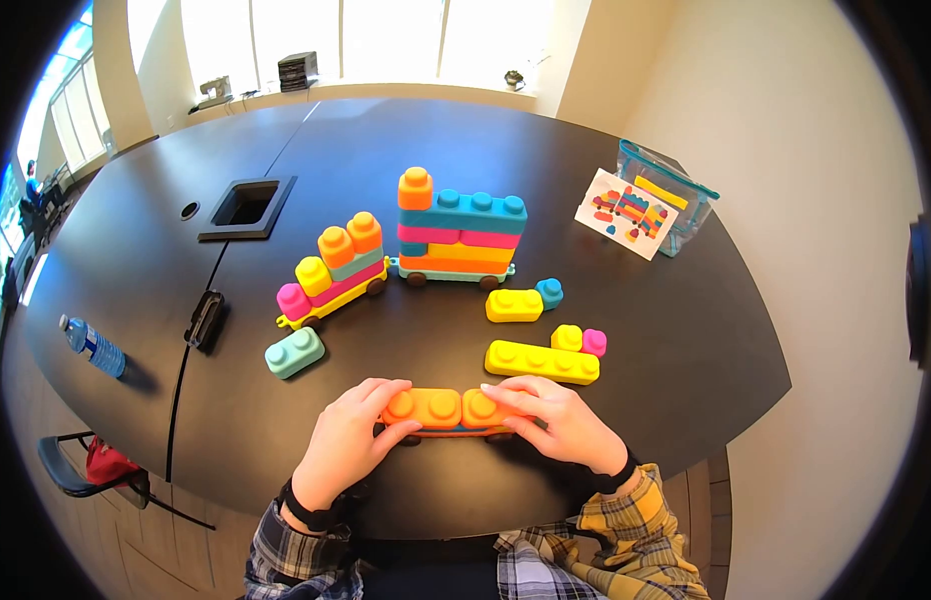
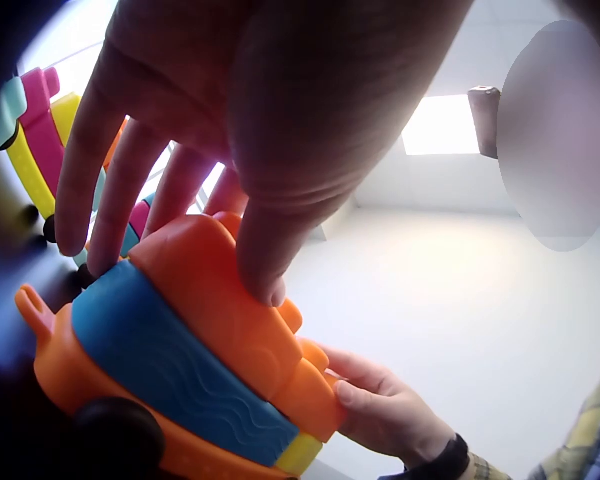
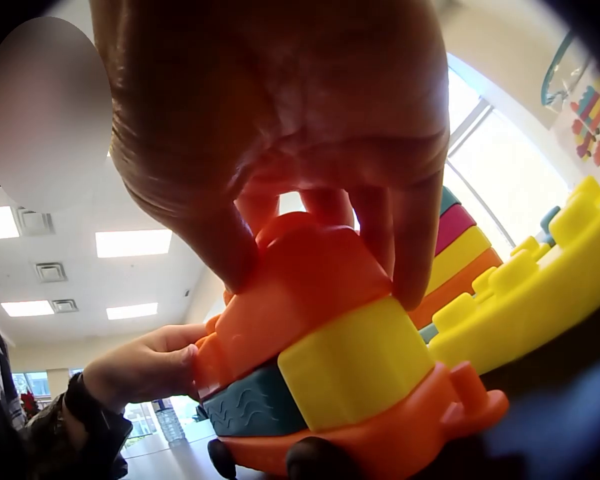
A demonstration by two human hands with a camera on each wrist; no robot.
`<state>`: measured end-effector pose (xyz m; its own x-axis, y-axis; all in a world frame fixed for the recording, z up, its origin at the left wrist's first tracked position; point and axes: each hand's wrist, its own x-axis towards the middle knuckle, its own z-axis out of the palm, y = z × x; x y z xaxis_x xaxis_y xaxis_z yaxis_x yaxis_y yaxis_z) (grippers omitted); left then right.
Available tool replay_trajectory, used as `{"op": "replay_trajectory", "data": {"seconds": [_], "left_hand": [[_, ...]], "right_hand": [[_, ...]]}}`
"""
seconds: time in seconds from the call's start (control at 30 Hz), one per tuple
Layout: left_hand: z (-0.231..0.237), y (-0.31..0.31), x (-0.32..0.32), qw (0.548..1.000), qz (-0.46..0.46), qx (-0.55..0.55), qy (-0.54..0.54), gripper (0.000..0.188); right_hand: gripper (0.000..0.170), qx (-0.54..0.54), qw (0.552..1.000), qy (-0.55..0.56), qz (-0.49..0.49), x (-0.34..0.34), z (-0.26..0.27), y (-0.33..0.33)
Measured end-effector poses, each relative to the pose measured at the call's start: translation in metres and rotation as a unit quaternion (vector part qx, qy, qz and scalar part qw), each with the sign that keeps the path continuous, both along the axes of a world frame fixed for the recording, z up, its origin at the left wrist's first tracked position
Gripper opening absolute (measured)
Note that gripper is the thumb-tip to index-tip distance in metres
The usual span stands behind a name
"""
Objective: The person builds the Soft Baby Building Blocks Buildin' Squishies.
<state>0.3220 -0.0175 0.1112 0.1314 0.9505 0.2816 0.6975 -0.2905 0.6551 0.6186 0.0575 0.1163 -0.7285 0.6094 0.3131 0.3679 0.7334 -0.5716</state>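
Observation:
Two orange blocks lie end to end on top of a small wheeled orange base point(image 2: 65, 375) near the table's front edge. Between base and top sit a blue block point(image 2: 170, 350) and a yellow block point(image 3: 355, 365). My left hand point(image 1: 348, 435) grips the left orange block point(image 1: 426, 407), thumb on the near side and fingers over the far side. With thumb and fingers my right hand point(image 1: 563, 422) pinches the right orange block point(image 1: 482, 408). Parts of both orange blocks are hidden under the fingers.
Beyond stand a linked yellow wagon point(image 1: 346, 290) and taller wagon point(image 1: 456, 262). Loose blocks include a mint one point(image 1: 295, 353), a long yellow one point(image 1: 542, 362) and a shorter yellow one point(image 1: 514, 306). A bottle point(image 1: 94, 346) lies left; a picture card point(image 1: 626, 213) leans on a clear bag point(image 1: 691, 215).

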Motion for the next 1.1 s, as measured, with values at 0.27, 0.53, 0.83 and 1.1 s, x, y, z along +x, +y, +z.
{"op": "replay_trajectory", "data": {"seconds": [0.27,0.53,0.83,1.1], "left_hand": [[0.001,-0.002,0.001,1.0,0.003,0.005,0.01,0.044],[-0.001,-0.002,0.002,1.0,0.007,-0.004,0.005,0.044],[-0.002,-0.002,0.002,1.0,0.013,-0.006,0.006,0.043],[-0.004,-0.003,0.001,1.0,0.011,0.001,0.002,0.043]], "right_hand": [[0.051,-0.019,1.0,-0.01,-0.013,-0.001,-0.001,0.0],[0.051,-0.03,0.999,0.0,-0.023,-0.001,-0.006,-0.003],[0.051,-0.041,0.999,-0.016,-0.016,0.0,-0.004,-0.001],[0.062,-0.008,0.997,-0.041,-0.063,0.017,0.048,0.045]]}}
